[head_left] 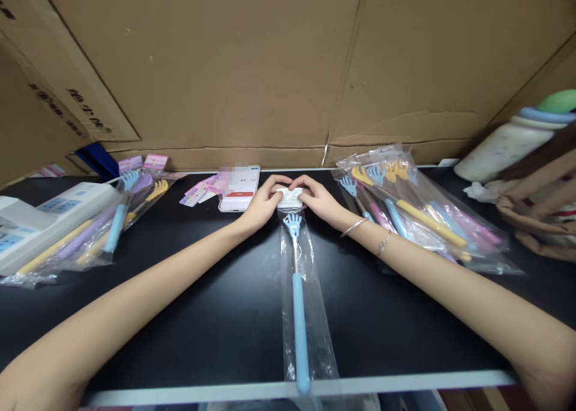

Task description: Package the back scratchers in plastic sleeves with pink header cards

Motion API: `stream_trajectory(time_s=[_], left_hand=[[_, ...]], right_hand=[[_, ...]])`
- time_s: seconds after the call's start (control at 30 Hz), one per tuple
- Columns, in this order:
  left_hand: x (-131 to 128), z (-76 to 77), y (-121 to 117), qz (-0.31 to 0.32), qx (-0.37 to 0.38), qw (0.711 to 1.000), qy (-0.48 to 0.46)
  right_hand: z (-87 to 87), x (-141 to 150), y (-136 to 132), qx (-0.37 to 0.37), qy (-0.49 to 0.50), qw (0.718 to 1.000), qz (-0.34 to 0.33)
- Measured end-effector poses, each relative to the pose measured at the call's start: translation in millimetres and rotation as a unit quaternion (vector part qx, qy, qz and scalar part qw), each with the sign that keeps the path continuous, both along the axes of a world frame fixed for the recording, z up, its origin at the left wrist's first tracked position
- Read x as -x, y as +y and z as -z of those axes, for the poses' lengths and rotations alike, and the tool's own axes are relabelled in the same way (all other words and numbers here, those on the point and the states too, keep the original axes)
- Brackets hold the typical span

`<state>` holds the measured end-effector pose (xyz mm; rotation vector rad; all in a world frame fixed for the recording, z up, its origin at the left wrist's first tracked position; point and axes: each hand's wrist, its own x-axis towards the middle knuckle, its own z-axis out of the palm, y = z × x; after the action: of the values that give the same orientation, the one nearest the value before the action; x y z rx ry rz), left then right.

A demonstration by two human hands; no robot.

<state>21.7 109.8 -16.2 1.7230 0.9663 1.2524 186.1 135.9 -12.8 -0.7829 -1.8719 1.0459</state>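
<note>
A blue back scratcher [300, 321] lies lengthwise in a clear plastic bag [319, 339], its claw end pointing away from me and its handle reaching the table's front edge. At the bag's far end is a small white card [290, 198]. My left hand [266, 202] grips the card's left side, with fingers curled over its top. On the card's right side, my right hand [317, 200] does the same, thumb and fingers closed on it. Both hands meet near the far side of the black table.
Bagged back scratchers [405, 213] lie in a pile at right, others [117, 219] at left beside a white device [58, 219]. A phone [240, 189] and pink cards [202, 189] lie behind my left hand. A bottle [508, 141] and brown bag [540, 201] stand far right. Cardboard walls the back.
</note>
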Motion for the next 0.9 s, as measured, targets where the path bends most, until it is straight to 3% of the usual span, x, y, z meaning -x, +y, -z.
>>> stream_trajectory(time_s=[0.9], left_hand=[[-1.2, 0.9, -0.4, 0.021, 0.012, 1.0, -0.017]], right_hand=[[4.6, -3.1, 4.5, -0.019, -0.008, 1.0, -0.002]])
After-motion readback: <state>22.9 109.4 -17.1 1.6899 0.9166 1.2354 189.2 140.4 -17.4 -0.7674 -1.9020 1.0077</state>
